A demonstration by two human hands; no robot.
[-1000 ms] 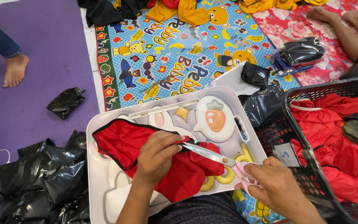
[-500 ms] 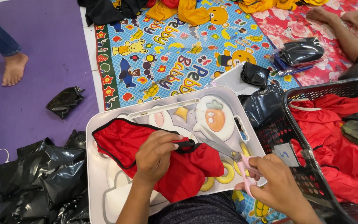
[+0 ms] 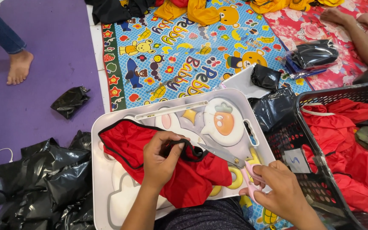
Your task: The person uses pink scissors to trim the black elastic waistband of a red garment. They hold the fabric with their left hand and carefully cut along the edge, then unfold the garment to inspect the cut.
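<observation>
The left hand (image 3: pixel 160 159) is closed in a pinching grip on the black elastic edge of a red garment (image 3: pixel 167 164), with the fingers curled over a fold of the trim and the thumb pressed against it from the side. The right hand (image 3: pixel 280 191) is closed around the pink handles of a pair of scissors (image 3: pixel 231 159); the metal blades are pointed up and to the left, and their tips are brought right to the black trim just beside the left-hand fingers. Whether the blades are parted cannot be told.

The red garment is spread, crumpled, over the near half of a pale lap tray (image 3: pixel 107 123) printed with a rabbit and a carrot, and is bordered with thin black binding along its upper edge. The tray is rested across the person's lap, above a colourful children's play mat (image 3: pixel 184 64).

To the right of the tray a black plastic basket (image 3: pixel 333 91) is stood, filled with more red garments (image 3: pixel 341 132). Crumpled black plastic bags (image 3: pixel 43 179) are heaped to the left on a purple mat (image 3: pixel 43 55), and a smaller black bag (image 3: pixel 70 101) is lain apart further up. Another person's bare foot (image 3: pixel 18 66) is seen at the upper left, and another bare foot (image 3: pixel 335 16) at the upper right.
</observation>
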